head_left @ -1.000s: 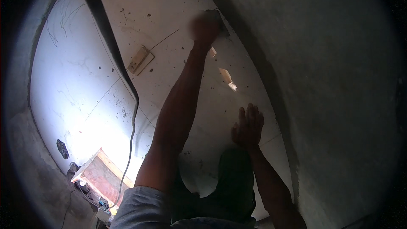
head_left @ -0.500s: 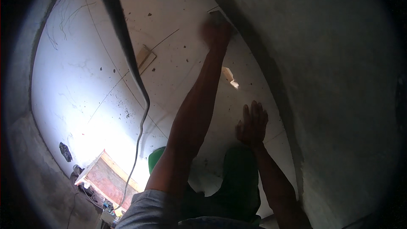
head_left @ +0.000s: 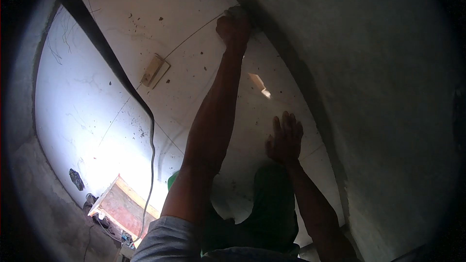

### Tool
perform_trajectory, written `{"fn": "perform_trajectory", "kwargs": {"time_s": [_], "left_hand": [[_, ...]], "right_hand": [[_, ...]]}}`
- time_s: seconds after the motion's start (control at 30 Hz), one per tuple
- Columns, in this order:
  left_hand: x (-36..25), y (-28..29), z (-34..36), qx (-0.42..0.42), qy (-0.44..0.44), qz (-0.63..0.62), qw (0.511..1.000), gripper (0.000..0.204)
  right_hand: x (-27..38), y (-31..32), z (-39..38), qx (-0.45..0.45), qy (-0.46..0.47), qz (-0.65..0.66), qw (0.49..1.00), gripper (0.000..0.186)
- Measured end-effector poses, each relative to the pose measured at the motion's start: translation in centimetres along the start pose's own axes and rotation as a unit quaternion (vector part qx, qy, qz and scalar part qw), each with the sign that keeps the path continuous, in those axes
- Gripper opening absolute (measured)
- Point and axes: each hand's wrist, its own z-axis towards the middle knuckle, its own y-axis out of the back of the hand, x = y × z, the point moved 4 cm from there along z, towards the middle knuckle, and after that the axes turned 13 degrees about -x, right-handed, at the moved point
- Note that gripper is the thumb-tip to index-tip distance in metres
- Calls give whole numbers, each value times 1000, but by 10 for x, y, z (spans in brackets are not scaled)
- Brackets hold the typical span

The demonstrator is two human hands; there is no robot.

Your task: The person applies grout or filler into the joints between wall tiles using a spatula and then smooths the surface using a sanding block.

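My left hand [head_left: 233, 30] reaches far ahead to the foot of the grey wall, its fingers closed round a flat greyish thing [head_left: 238, 12]. Most of that thing is hidden by the hand, so its kind is unclear. My right hand [head_left: 285, 140] lies flat on the pale tiled floor [head_left: 208, 102], fingers stretched out, holding nothing. Between the two hands a small tan piece [head_left: 257, 82] with a bright end rests on the tiles. Left of my left forearm lies a tan rectangular block with a raised edge [head_left: 155, 71].
A rough grey wall [head_left: 378, 116] curves along the right. A dark cable [head_left: 114, 60] hangs across the left side. At lower left stands a reddish wooden box [head_left: 124, 206] beside bright light, with a crumpled black scrap [head_left: 76, 179] near it. Dark crumbs dot the tiles.
My left hand, blurred before, has shifted slightly left and farther ahead along the wall's foot with the greyish thing. The cable appears farther left as the view shifts. My right hand stays flat.
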Motion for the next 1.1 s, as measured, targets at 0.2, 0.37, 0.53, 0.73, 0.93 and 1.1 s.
{"fn": "perform_trajectory", "kwargs": {"time_s": [0.2,0.37,0.53,0.73,0.93,1.1], "left_hand": [[14,-6,15,19,5,-56,998,55],[13,-3,20,16,-120,34,992,56],[3,3,13,56,-20,-33,998,56],[-1,10,7,13,32,-55,998,54],[23,1,8,42,34,-35,998,51],[28,4,-13,33,-5,-8,999,49]], "right_hand": [[-1,-1,2,15,0,-6,1000,65],[-2,-2,1,19,-1,0,1000,66],[-1,2,3,-7,6,1,1000,66],[-2,1,2,5,-1,2,1000,66],[-1,1,0,-18,14,11,1000,73],[0,3,0,-30,16,9,999,72]]}}
